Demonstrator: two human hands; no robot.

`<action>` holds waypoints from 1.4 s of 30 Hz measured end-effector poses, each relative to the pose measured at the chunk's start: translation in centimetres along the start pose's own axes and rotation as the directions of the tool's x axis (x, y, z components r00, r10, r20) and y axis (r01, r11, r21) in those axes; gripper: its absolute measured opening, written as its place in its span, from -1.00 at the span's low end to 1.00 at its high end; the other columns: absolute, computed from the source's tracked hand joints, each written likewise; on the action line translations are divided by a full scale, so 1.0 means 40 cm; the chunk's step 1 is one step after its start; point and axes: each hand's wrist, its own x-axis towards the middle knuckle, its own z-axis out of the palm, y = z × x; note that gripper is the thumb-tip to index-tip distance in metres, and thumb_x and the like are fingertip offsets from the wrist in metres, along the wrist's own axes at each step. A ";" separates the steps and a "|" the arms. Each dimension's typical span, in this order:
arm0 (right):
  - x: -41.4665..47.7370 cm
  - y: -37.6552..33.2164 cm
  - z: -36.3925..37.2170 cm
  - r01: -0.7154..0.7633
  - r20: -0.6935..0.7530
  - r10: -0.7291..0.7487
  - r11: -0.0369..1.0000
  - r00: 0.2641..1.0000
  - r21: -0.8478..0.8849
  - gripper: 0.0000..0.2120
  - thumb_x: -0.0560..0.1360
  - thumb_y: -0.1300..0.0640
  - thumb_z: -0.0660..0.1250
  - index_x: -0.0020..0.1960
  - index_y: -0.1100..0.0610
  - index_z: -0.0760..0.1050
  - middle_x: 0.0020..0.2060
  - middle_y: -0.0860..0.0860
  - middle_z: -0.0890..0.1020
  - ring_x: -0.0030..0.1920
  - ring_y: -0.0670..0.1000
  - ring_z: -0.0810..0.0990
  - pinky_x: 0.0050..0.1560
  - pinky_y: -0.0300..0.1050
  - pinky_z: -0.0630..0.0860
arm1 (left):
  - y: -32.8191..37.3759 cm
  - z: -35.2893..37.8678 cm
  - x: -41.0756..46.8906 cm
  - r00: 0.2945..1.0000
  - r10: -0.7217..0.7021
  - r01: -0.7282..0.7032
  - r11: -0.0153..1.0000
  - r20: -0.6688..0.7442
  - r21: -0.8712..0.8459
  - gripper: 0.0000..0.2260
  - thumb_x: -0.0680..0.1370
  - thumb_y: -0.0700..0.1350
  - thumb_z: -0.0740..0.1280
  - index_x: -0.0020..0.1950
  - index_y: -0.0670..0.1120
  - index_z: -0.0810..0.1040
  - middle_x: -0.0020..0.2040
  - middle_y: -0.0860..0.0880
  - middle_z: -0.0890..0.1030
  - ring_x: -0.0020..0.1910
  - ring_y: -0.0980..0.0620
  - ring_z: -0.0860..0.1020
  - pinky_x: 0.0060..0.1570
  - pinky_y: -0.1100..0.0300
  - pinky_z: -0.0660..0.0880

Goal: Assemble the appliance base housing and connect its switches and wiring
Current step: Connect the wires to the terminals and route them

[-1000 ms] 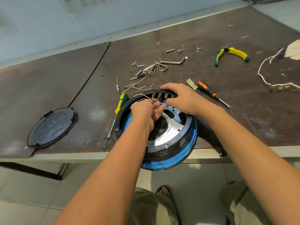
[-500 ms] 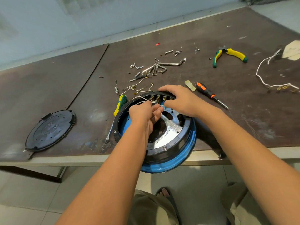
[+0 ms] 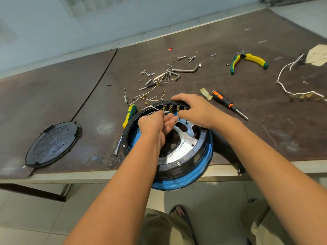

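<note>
Wiring switches (image 3: 174, 108): our left hand (image 3: 152, 124) pinches a wire (image 3: 150, 107), our right hand (image 3: 196, 111) grips the housing (image 3: 185, 161) at twelve o'clock; next we should plug gently.

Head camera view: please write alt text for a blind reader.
Two hands work in a round black and blue base housing on a table: the left hand pinches a white wire by a row of switches, the right hand holds the far rim. Screws, pliers and a black cover lie nearby.
</note>
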 end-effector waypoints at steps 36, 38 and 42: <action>0.032 0.009 -0.025 -0.024 0.176 -0.011 0.980 0.984 0.197 -0.32 0.45 0.43 0.26 0.53 0.09 0.31 0.46 0.00 0.43 0.01 -0.37 0.52 -0.12 -0.46 0.44 | -0.017 0.012 0.017 1.000 0.001 -0.002 0.991 0.008 0.136 -0.80 0.66 -0.24 0.18 0.20 -0.22 0.54 -0.32 -0.04 0.54 -0.59 0.14 0.44 -0.61 0.37 0.38; 0.032 0.010 -0.024 -0.022 0.179 -0.014 0.981 0.984 0.193 -0.32 0.45 0.42 0.26 0.53 0.09 0.31 0.47 0.00 0.42 -0.01 -0.40 0.52 -0.14 -0.47 0.44 | -0.017 0.010 0.019 1.000 -0.006 0.005 0.991 0.007 0.136 -0.81 0.66 -0.23 0.20 0.19 -0.22 0.55 -0.33 -0.04 0.54 -0.58 0.15 0.45 -0.61 0.37 0.38; 0.031 0.013 -0.023 -0.038 0.183 -0.001 0.977 0.983 0.209 -0.33 0.45 0.44 0.24 0.52 0.08 0.32 0.47 0.01 0.42 -0.10 -0.40 0.54 -0.22 -0.48 0.45 | -0.019 0.012 0.027 1.000 -0.003 0.002 0.992 0.010 0.128 -0.81 0.66 -0.22 0.19 0.19 -0.21 0.56 -0.34 -0.03 0.54 -0.62 0.17 0.44 -0.62 0.37 0.37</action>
